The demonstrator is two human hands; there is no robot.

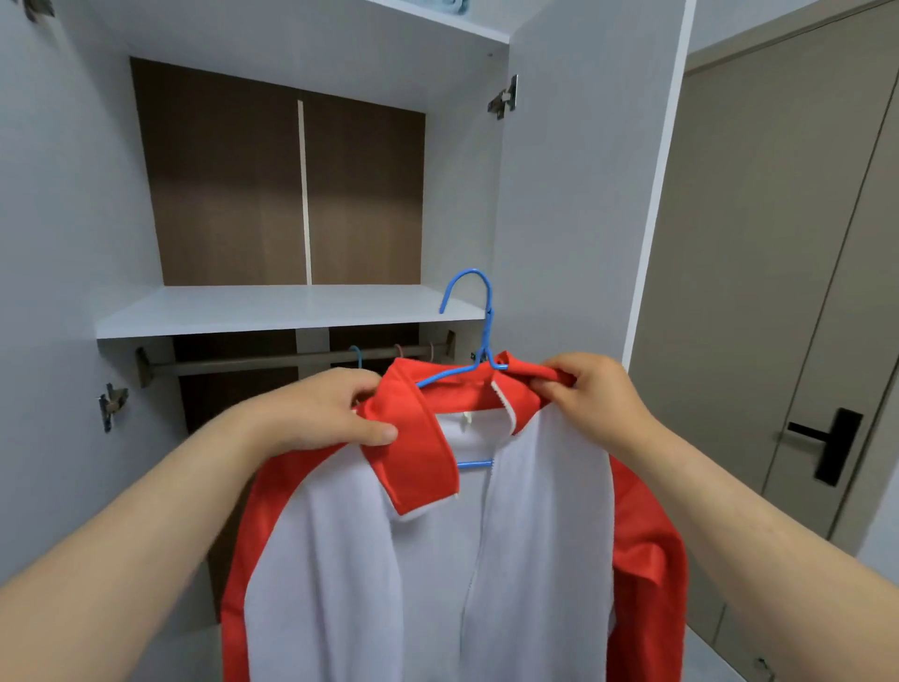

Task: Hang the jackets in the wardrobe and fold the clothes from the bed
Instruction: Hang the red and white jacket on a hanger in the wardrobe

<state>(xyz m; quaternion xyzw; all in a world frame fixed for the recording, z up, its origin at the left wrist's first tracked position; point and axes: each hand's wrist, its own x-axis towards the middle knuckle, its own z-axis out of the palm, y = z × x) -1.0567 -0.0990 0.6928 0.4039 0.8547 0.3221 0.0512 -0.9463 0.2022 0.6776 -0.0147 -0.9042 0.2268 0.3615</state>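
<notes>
Jacket [486, 560] collar's pinched by the fingers [379, 431] of left hand [331, 414] and right hand [593, 404], riding a blue hanger [474, 302] just in front of the rail [243, 362], not hooked on. The hook's up higher than the rail, so I reckon it could snag the shelf [272, 311] above and tip a shoulder off.

The wardrobe [559, 194] has a white shelf [272, 311] across its middle, in front of a brown back panel [219, 185]. Just under it runs a dark rail [253, 362], with 3 hanger hooks [356, 354] over its right part. A higher shelf [438, 22] carries something pale blue [450, 6].
</notes>
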